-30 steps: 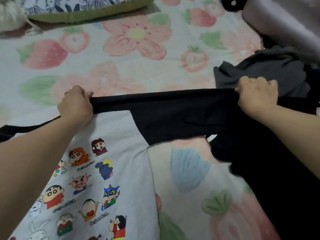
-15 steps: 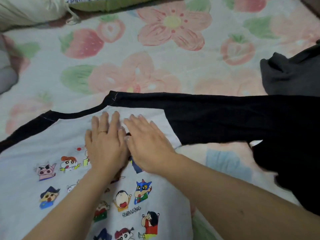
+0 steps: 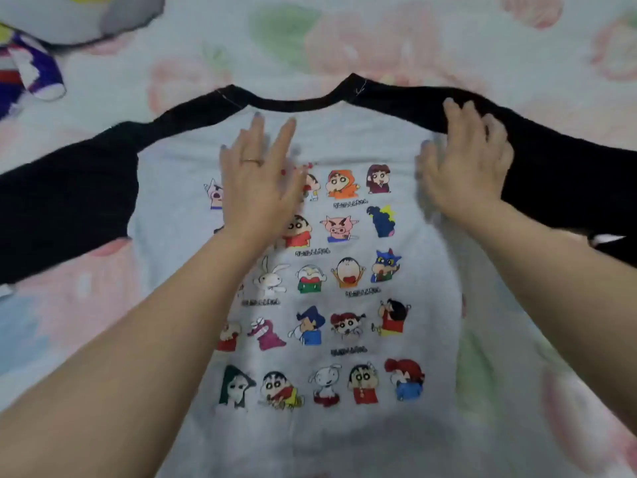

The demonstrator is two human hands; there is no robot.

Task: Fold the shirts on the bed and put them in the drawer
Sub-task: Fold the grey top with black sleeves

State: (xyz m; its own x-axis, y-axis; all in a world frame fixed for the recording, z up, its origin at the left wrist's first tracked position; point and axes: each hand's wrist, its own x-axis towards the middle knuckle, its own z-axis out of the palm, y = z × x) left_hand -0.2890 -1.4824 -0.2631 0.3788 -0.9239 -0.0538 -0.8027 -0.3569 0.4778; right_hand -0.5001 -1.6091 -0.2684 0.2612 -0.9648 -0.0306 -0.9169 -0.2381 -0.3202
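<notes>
A grey shirt (image 3: 348, 139) with black raglan sleeves and rows of cartoon prints lies spread flat, front up, on the bed. Its left sleeve (image 3: 65, 198) and right sleeve (image 3: 568, 174) stretch out to either side. My left hand (image 3: 256, 177) lies flat with straight fingers on the upper chest, just below the black collar. My right hand (image 3: 465, 160) presses with spread fingers on the right shoulder seam, where grey meets black. Neither hand holds any cloth.
The bedsheet (image 3: 379, 39) has a pale strawberry and flower print. A plush toy (image 3: 31, 67) in white, purple and grey lies at the top left corner. The drawer is not in view.
Both hands let go of the black sleeve edge and went flat onto the grey chest. Since then they have slid apart, the right one out to the shoulder. The view has moved left over the shirt.
</notes>
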